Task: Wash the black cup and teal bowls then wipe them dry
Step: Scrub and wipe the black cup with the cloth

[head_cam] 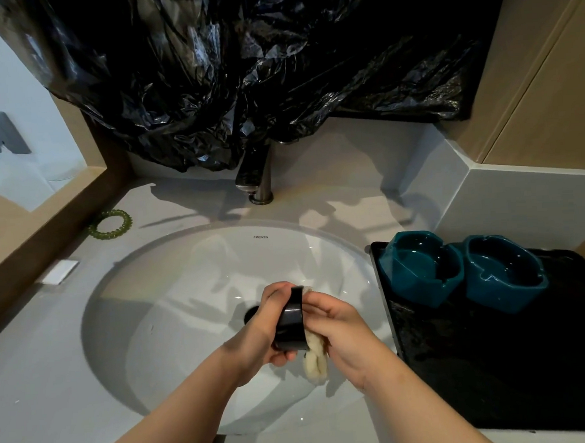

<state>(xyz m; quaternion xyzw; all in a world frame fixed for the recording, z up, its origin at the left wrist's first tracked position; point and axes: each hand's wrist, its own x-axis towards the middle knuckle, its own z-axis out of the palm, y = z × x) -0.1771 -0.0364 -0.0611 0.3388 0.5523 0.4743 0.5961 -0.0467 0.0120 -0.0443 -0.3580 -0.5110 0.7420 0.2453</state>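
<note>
Over the white sink basin [173, 295] my left hand [259, 334] grips the black cup [291, 323] on its side, mouth turned to the right. My right hand [341, 334] holds a cream cloth [314, 359] pressed against the cup's mouth, with the cloth's end hanging down below. Two teal bowls [419, 269] [504, 271] stand side by side on a black tray [495, 363] on the counter to the right of the sink.
A dark metal faucet [254, 172] rises behind the basin; no water runs from it. Black plastic sheeting [242, 71] hangs over the wall behind. A green coil hair tie [110, 224] and a small white packet [60, 271] lie on the left counter.
</note>
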